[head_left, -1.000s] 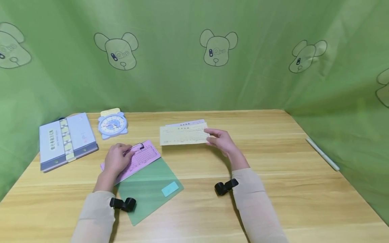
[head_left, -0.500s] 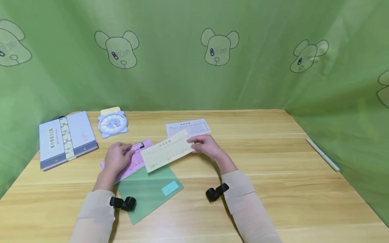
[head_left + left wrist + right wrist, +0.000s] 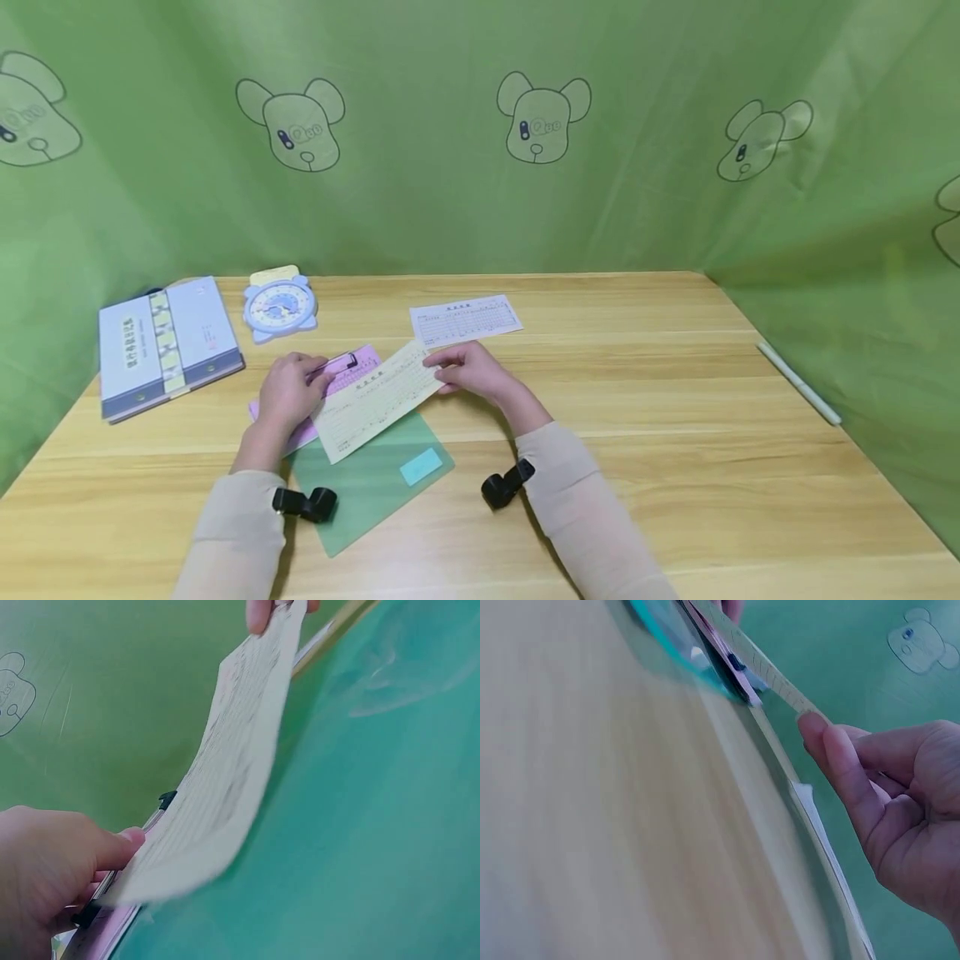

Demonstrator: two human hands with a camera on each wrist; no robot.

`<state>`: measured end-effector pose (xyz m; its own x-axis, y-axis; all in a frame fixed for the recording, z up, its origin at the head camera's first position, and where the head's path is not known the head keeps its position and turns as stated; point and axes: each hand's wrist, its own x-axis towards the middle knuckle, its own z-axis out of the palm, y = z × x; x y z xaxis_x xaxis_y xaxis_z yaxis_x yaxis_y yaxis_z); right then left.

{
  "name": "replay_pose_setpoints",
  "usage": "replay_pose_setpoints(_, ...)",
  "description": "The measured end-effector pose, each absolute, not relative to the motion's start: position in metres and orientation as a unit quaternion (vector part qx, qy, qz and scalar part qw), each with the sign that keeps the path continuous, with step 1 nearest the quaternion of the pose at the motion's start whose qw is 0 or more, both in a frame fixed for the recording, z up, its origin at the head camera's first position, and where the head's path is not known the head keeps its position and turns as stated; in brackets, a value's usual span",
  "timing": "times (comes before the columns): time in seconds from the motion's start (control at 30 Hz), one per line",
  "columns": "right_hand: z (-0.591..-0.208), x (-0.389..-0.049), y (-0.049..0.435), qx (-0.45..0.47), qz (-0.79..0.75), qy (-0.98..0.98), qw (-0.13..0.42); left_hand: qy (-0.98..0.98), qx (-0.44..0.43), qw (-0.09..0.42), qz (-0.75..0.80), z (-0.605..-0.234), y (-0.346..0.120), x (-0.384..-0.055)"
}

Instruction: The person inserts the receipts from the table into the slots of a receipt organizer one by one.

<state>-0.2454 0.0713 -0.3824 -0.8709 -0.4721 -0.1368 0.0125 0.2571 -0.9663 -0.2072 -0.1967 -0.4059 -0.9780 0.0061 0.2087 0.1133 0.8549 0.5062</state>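
Observation:
My right hand (image 3: pixel 480 375) pinches a pale yellow printed slip (image 3: pixel 375 404) by its right end. The slip slants over a translucent green clipboard (image 3: pixel 360 508), and its left end reaches my left hand (image 3: pixel 288 390). That hand grips the wire clip (image 3: pixel 337 364) at the clipboard's upper left; in the left wrist view the thumb (image 3: pixel 127 840) lies on top with fingers below. A pink printed slip (image 3: pixel 363 367) lies under the clip, partly covered by the yellow slip and the hand. In the left wrist view the yellow slip (image 3: pixel 225 765) bends as it hangs.
Behind my right hand lies a white printed slip (image 3: pixel 465 321). A thick blue-and-white binder (image 3: pixel 202 312) and a blue toy clock (image 3: pixel 280 308) sit at the back left. Along the right edge lies a white pen-like stick (image 3: pixel 798 383). Green cloth (image 3: pixel 420 208) encloses the table.
My right hand has moved left and nearer with the yellow slip, from above the white slip to over the pink slip and clipboard. The white slip is now uncovered. My left hand has stayed put.

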Motion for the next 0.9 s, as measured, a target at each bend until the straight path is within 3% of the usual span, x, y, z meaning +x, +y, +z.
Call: replay_pose_setpoints(0.9,-0.393,-0.240,0.019,-0.075,-0.646,0.708,0.274,-0.960,-0.047,0.100,-0.259,-0.405,-0.200,-0.208)
